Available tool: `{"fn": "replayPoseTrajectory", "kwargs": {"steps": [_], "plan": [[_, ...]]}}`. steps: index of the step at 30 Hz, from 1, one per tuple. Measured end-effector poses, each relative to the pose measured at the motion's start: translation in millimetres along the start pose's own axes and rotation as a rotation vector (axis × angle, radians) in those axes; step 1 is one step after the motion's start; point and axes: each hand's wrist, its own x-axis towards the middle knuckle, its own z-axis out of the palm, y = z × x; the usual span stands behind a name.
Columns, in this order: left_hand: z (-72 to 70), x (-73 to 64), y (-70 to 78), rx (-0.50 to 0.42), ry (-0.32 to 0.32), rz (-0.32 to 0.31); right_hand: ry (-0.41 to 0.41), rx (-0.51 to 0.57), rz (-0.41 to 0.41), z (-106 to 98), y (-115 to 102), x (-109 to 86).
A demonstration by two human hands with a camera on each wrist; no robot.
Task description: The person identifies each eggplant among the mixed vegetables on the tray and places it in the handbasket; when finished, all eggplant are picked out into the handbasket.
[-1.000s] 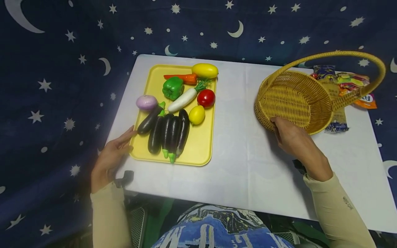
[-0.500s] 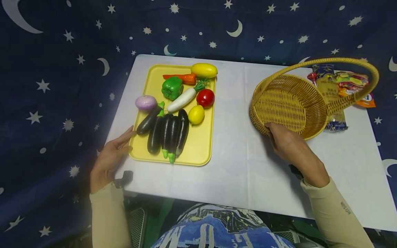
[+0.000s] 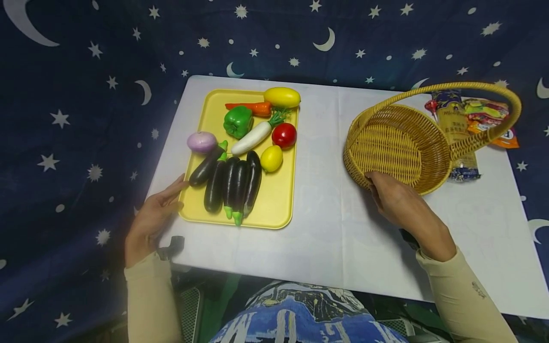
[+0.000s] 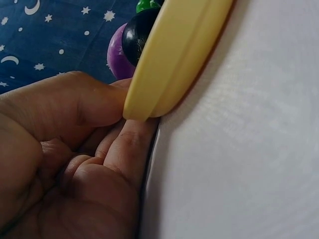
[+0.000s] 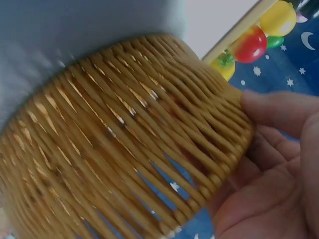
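Observation:
My left hand (image 3: 154, 216) touches the left edge of a yellow tray (image 3: 279, 209) with fairly straight fingers; in the left wrist view the tray's rim (image 4: 164, 59) hides the fingertips. Several dark eggplants (image 3: 233, 183) lie in the tray beside a lemon (image 3: 272, 158), a white radish (image 3: 253, 138), a tomato (image 3: 284, 136), a green bell pepper (image 3: 238, 122), a carrot (image 3: 253, 109) and a long yellow fruit (image 3: 282, 97). A purple onion (image 3: 201, 142) overlaps its left rim. My right hand (image 3: 396, 197) grips the near rim of a wicker basket (image 3: 386, 152), whose visible inside holds nothing.
Behind the basket's right side lie a clear noodle-like packet (image 3: 455, 126) and colourful snack bags (image 3: 491, 119), partly hidden by the basket and its arched handle. A white cloth covers the table (image 3: 319, 190). A dark star-patterned curtain (image 3: 296, 43) hangs at its back and left.
My right hand has shifted the basket a little left and towards me, mostly in the first half second. More of the packet now shows. My left hand and the tray stay put.

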Motion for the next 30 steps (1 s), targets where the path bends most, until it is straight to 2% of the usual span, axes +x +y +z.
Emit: {"fn": "replayPoseTrajectory", "kwargs": {"steps": [3, 7, 11, 16, 19, 22, 23, 27, 30], "plan": [[-0.1, 3.6, 0.8, 0.021, 0.004, -0.020, 0.016, -0.021, -0.011, -4.5, -0.4, 1.8], [0.2, 6.5, 3.7, 0.056, 0.002, -0.020, 0.088, -0.067, -0.028, -13.3, -9.2, 10.0], [2.2, 8.0, 7.0, 0.064, -0.006, -0.009, 0.113, -0.063, -0.108, -16.0, -26.3, 27.1], [1.9, 6.4, 8.1, 0.087, -0.001, -0.031, -0.006, 0.002, -0.277, -0.9, -58.5, 50.7], [-0.4, 2.9, 5.3, 0.090, 0.017, -0.079, -0.099, 0.000, -0.371, 15.5, -80.6, 64.7], [-2.8, -0.7, 0.4, 0.115, 0.021, -0.093, -0.178, -0.025, -0.453, 34.7, -101.4, 77.2], [-3.4, -1.4, -1.2, 0.119, 0.018, -0.089, -0.201, -0.042, -0.477, 40.9, -107.9, 81.2], [-5.1, -1.8, -4.5, 0.179, 0.001, -0.002, -0.261, -0.137, -0.573, 64.9, -133.0, 95.6], [-6.0, -0.9, -3.5, 0.205, -0.006, 0.052, -0.255, -0.269, -0.680, 79.3, -150.3, 103.2]]}}
